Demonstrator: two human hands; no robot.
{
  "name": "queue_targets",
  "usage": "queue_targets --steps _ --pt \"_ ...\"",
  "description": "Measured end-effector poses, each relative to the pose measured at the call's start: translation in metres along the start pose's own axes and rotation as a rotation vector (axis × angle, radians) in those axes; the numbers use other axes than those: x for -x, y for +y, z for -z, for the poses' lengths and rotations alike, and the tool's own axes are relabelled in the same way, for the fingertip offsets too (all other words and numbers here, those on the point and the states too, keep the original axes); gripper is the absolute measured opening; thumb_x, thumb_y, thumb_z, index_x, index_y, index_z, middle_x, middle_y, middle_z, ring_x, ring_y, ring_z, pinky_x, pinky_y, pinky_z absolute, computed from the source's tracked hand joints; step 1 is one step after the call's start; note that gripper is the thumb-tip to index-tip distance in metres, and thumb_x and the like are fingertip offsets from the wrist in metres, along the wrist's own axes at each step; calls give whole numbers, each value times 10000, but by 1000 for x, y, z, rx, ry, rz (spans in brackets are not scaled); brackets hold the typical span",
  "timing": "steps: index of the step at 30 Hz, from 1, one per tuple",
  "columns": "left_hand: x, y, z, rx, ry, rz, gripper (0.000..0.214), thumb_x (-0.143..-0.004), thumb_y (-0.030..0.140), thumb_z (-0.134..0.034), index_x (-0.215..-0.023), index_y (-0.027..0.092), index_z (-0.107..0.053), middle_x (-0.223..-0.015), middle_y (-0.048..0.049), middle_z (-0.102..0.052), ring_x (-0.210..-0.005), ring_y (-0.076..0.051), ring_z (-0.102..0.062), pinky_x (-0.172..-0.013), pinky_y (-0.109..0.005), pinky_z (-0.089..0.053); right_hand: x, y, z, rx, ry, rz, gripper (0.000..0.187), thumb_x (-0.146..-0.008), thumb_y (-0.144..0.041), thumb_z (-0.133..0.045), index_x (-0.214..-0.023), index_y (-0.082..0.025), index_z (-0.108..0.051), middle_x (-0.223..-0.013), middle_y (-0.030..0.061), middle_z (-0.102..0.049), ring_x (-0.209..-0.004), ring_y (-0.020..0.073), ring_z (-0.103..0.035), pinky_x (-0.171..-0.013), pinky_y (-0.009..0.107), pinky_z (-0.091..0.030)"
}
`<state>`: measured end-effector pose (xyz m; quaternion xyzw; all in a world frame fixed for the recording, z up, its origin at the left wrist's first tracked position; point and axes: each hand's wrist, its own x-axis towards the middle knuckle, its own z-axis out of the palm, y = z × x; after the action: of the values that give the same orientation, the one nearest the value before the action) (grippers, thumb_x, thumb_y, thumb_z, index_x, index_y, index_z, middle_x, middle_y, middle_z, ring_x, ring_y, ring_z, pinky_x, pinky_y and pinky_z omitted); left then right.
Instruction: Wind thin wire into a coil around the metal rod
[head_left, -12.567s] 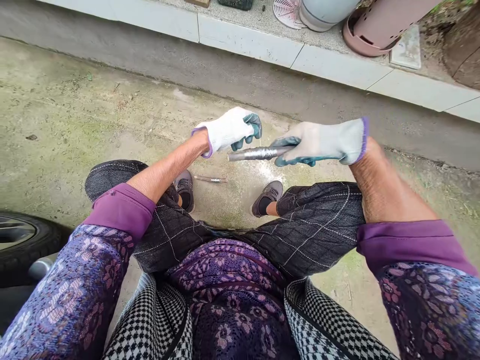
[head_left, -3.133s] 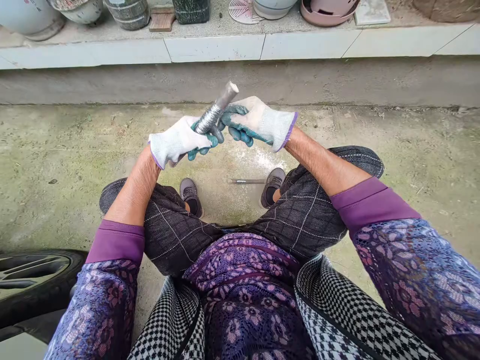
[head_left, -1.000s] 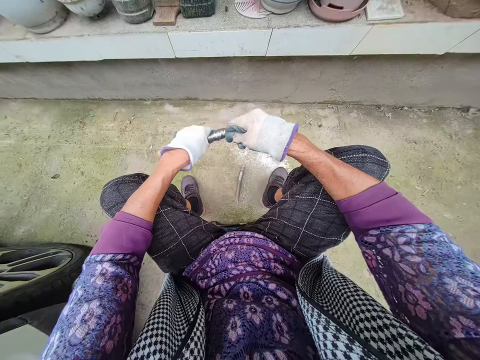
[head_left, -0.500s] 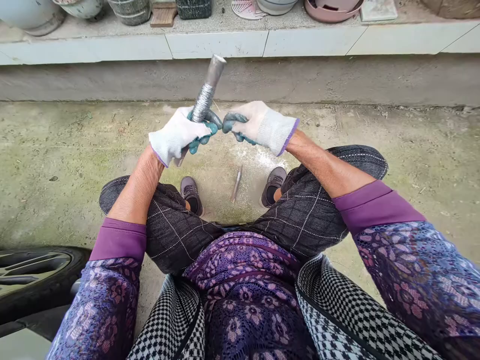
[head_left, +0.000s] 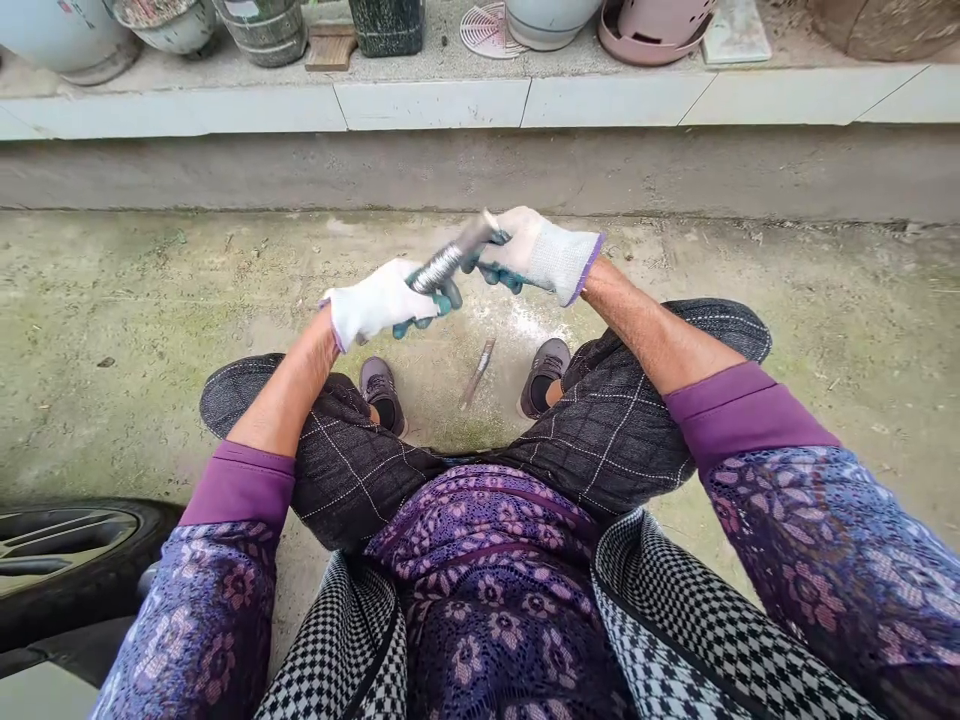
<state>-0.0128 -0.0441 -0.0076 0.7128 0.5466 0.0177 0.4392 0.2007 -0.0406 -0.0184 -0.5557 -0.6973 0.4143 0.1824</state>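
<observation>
- Your white-gloved left hand (head_left: pixel 379 303) has its teal-coated fingers wrapped tight round the lower part of the grey metal rod wound with silvery wire (head_left: pixel 450 260), which is held above your knees and tilts up to the right.
- Your right hand (head_left: pixel 538 256) has its fingers curled together at the upper end of it. Whether they grip it, you cannot tell.
- A thin metal bar (head_left: pixel 478 372) lies on the concrete ground (head_left: pixel 150 300) between your grey shoes (head_left: pixel 545 362).

Pots (head_left: pixel 262 25) on ledge (head_left: pixel 427 102); tyre (head_left: pixel 71 565) lower left

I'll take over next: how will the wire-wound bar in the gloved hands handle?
The bar looks like grey metal, so probably stiff and heavy for its size. Its tight wire winding should give the left hand grip; the bare end by the right hand may be slicker. Round, it would likely roll if set down.
</observation>
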Motion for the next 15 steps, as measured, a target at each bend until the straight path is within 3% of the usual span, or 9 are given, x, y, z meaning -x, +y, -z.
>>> queue_targets --steps 2,4,7,11,13,15 --pt "0 -1 9 156 90 -88 322 -801 247 -614 -1107 194 -702 -697 -2 -603 -495 -93 -436 -483 -243 -381 2 -3 -6 -44 10 13 135 -891 -174 -565 -898 -141 -696 -636 7 -589 -477 87 -467 -425 214 -370" --pt "-9 -7 12 206 216 -80 345 -829 230 -560 -1153 169 -664 -745 -20 -613 -519 -93 -455 -503 -242 -402 6 -8 -14 -6 -37 34 129 -891 -174 -573 -908 -137 -695 -628 -3 -582 -483 79 -466 -442 206 -360" --pt "-32 -20 5 -67 319 21 332 -861 259 -528 -1144 151 -663 -811 -61 -667 -637 -145 -576 -602 -279 -464 13 -19 -17 72 -102 49 133 -883 -149 -576 -929 -131 -700 -648 -2 -601 -507 77 -470 -490 216 -355" --pt "-48 -28 -12 -615 149 -5 261 -860 312 -570 -1011 165 -723 -766 -57 -690 -788 -196 -638 -715 -292 -451 10 -20 -3 228 11 121 150 -877 -123 -546 -863 -148 -694 -655 5 -602 -550 103 -450 -544 262 -326" --pt "-41 -23 -17 -623 1 -24 192 -837 296 -604 -923 184 -733 -641 -19 -630 -691 -173 -597 -663 -284 -424 5 -13 6 277 76 134 147 -881 -118 -549 -841 -150 -687 -641 4 -597 -588 107 -450 -581 265 -318" --pt "-27 -13 -17 -407 -106 -13 108 -787 260 -664 -836 193 -733 -550 10 -557 -560 -144 -517 -588 -289 -395 -1 -6 11 264 96 102 136 -901 -145 -555 -866 -147 -686 -608 -7 -582 -601 103 -454 -600 258 -317"
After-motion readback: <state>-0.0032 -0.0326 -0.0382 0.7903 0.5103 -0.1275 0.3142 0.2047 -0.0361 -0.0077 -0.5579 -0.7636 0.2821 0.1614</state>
